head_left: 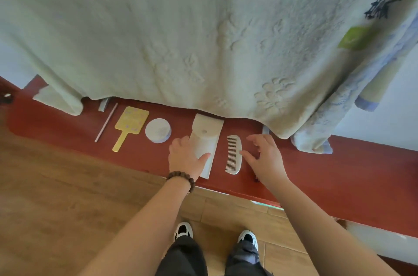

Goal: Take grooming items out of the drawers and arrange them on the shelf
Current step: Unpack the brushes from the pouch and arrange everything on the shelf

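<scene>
1. Two black-and-white shoes (183, 231) stand nearest, on the pale wooden floor (56, 185), below two dark trouser legs.
2. Two bare forearms reach to the long red-brown wooden shelf (339, 174); one dark beaded bracelet (182, 178) circles the left wrist.
3. One left hand (185, 158) lies flat with fingers spread, its thumb pressing on one cream snap-button pouch (207, 140); it grips nothing.
4. One right hand (264, 156) is just beside one white fine-toothed comb (234, 154), fingers loosely curled and apart, thumb tip at the comb's curved back; whether it touches, I cannot tell.
5. Five grooming items lie in a row along the shelf, each apart from its neighbour: from the left end, one thin pink stick (106, 122), one yellow square hand mirror with a handle (130, 125), one round white lidded tin (158, 130), then the pouch and the comb.
6. The pouch's near end reaches the shelf's front edge.
7. One large pale green embossed towel (181, 38) hangs over the shelf's back edge; one blue-patterned cloth (328, 117) hangs toward the right end.
</scene>
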`<state>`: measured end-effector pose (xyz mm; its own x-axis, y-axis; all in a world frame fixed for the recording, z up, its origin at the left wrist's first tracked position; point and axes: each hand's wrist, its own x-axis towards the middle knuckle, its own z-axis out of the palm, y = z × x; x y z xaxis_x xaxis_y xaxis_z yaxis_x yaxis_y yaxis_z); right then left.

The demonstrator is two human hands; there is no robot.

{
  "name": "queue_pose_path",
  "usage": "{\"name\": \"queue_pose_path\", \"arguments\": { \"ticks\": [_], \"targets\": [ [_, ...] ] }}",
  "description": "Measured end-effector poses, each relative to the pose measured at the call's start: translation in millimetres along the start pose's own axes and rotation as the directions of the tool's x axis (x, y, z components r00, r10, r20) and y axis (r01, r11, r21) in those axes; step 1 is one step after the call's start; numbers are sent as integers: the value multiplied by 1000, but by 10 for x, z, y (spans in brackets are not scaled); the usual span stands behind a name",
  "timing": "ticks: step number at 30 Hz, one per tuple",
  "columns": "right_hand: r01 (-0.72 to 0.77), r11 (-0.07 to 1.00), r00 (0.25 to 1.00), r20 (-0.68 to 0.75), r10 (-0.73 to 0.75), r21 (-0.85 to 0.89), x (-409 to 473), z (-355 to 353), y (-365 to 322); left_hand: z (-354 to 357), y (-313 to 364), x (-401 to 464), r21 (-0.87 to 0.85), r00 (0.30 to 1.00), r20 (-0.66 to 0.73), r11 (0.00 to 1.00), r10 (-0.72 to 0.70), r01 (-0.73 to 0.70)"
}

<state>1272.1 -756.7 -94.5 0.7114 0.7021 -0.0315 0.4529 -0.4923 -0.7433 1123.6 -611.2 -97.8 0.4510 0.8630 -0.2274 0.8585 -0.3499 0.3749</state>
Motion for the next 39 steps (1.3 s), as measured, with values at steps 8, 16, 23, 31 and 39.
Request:
{"name": "queue_pose_path", "arguments": {
  "ticks": [8,16,23,31,39],
  "targets": [
    [-169,985,972,-158,173,38,-296,326,-403,-8,-3,413,-36,970,229,996,84,-78],
    [-249,968,939,-234,252,43,-475,351,-691,-287,-338,522,-443,905,393,896,163,31],
    [179,952,981,-25,-191,-248,-286,200,-1060,-728,-448,345,-734,782,485,668,391,121],
    [573,665,730,-71,-680,-479,-91,161,-1317,-1116,-526,129,-788,746,453,610,488,80],
    [567,757,746,-189,-639,-324,-50,185,-1531,-1360,-577,42,-774,810,335,631,482,-55]
  ]
}}
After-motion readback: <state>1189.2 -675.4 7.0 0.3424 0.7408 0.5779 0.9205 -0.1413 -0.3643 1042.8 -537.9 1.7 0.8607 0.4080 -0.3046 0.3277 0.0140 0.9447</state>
